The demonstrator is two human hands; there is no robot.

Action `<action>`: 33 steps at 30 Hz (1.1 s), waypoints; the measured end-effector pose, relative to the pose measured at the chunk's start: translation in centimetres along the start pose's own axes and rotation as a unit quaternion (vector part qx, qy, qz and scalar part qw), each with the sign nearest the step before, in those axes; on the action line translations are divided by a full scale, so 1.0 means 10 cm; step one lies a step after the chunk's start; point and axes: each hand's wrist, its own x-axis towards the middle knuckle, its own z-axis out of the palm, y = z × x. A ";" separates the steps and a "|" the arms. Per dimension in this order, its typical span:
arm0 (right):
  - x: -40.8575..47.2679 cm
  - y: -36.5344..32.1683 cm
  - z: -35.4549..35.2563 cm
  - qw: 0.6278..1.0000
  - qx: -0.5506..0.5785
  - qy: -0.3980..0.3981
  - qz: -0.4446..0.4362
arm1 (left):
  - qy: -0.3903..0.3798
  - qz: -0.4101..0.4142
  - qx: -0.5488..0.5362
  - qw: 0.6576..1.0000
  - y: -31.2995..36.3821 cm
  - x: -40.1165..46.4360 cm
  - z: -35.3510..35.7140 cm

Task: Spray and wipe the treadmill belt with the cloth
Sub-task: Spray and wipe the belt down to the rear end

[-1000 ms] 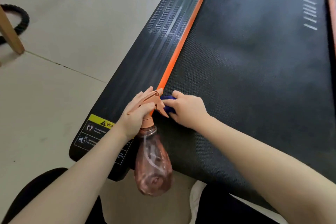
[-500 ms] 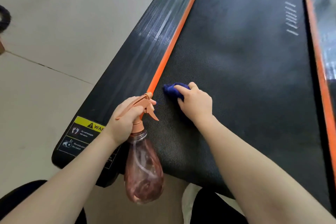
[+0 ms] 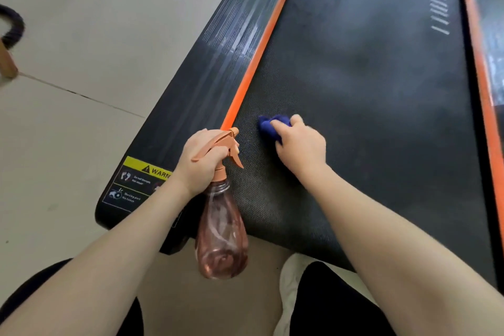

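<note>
Item: treadmill belt (image 3: 368, 95), dark textured surface, bordered on each long side by an orange strip (image 3: 261, 43); hazy pale patches across the middle, possibly dust or drying spray, cannot tell which. Item: cloth (image 3: 268, 126), blue, bunched small, lying on the belt near its left edge and close to the near end. Right hand (image 3: 301, 146): fingers curled over the cloth, pressing it to the belt; most of the cloth is hidden beneath the hand. Left hand (image 3: 201, 162): grip closed round the neck of the spray bottle (image 3: 221, 229), pink-tinted and clear, orange trigger head (image 3: 225, 144), nozzle pointing forward over the strip; body hanging below the belt's end, apparently off the surface. Whether a finger is on the trigger cannot be told. Adjacent: warning label (image 3: 141, 180) on the side rail. Risks, as judged: the small wad covers little per pass, so streaks or missed bands are likely; a loosened hold could let the bottle drop to the floor (image 3: 81, 90); an accidental squeeze would wet the rail rather than the belt.
</note>
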 end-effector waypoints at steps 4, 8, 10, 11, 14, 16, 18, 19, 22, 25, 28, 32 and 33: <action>-0.55 -0.05 0.03 0.973 0.056 -0.010 -0.226 | 0.011 0.024 0.049 0.998 -0.02 0.03 -0.01; -0.34 0.23 0.06 0.982 -0.035 0.057 -0.176 | 0.010 0.005 0.049 0.999 0.00 0.00 0.03; -0.16 0.28 0.03 0.998 -0.026 0.052 -0.017 | 0.026 0.009 0.067 0.997 -0.01 0.02 0.03; -0.12 0.29 0.05 0.998 -0.013 0.041 0.049 | 0.033 0.014 0.069 0.997 -0.02 0.04 0.03; -0.26 0.23 0.05 0.998 0.022 0.030 0.050 | 0.025 0.011 0.080 0.996 0.00 0.10 0.04; -0.50 0.14 0.09 0.996 0.054 0.055 -0.050 | 0.021 0.027 0.132 0.991 0.02 0.08 0.05; -0.69 0.14 0.12 0.988 0.054 0.035 -0.138 | 0.020 0.045 0.185 0.981 0.04 0.04 0.05; -0.68 0.19 0.12 0.986 0.039 0.021 -0.158 | 0.020 0.044 0.202 0.978 0.05 0.04 0.05; -0.29 0.42 0.02 0.999 0.002 0.024 -0.036 | 0.016 0.012 0.224 0.974 0.13 0.10 0.08; 0.00 0.60 0.03 0.992 0.020 0.009 0.121 | 0.017 -0.006 0.217 0.976 0.16 0.08 0.11; -0.32 0.51 0.03 0.999 0.029 0.020 0.035 | 0.026 -0.034 0.202 0.978 0.16 0.06 0.12; -0.67 0.60 0.05 0.988 0.039 0.017 -0.146 | 0.004 -0.142 0.149 0.979 0.33 0.08 0.30; -0.61 0.71 0.05 0.987 0.015 0.009 -0.158 | -0.013 -0.157 0.141 0.977 0.37 0.04 0.38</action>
